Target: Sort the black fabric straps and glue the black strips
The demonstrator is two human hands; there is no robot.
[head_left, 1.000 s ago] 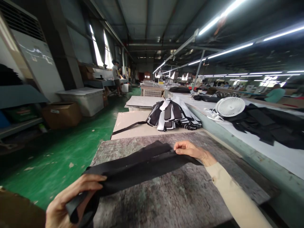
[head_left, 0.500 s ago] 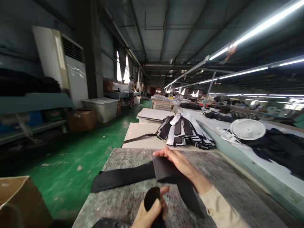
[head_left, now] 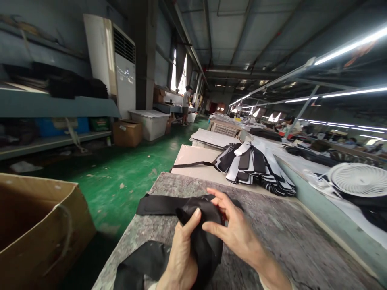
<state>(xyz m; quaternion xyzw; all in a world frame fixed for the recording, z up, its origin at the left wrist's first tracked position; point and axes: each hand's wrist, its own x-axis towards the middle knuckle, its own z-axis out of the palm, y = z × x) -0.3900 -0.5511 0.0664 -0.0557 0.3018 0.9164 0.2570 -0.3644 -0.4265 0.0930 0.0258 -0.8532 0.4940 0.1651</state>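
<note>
A long black fabric strip (head_left: 163,204) lies across the grey-marbled board and is bunched up in front of me. My left hand (head_left: 183,249) grips the bunched part, its thumb on top. From the right, my right hand (head_left: 238,231) curls round the same bunch, thumb and index finger spaced apart with cloth between them. Its other fingertips are partly hidden behind the fabric. More black fabric (head_left: 142,262) sits at the board's near left, beside my left wrist; whether it joins the strip I cannot tell.
Beyond the board (head_left: 272,229) a fanned pile of black and white pieces (head_left: 250,163) rests on a pale board (head_left: 187,153). An open cardboard box (head_left: 81,213) stands at left on the green floor. A white fan (head_left: 359,179) is on the right-hand table. A person (head_left: 185,104) stands far back.
The strip, stretched between my hands at first, has been folded and gathered into a bunch. My hands have come together at the middle. The view has swung left, bringing the cardboard box in.
</note>
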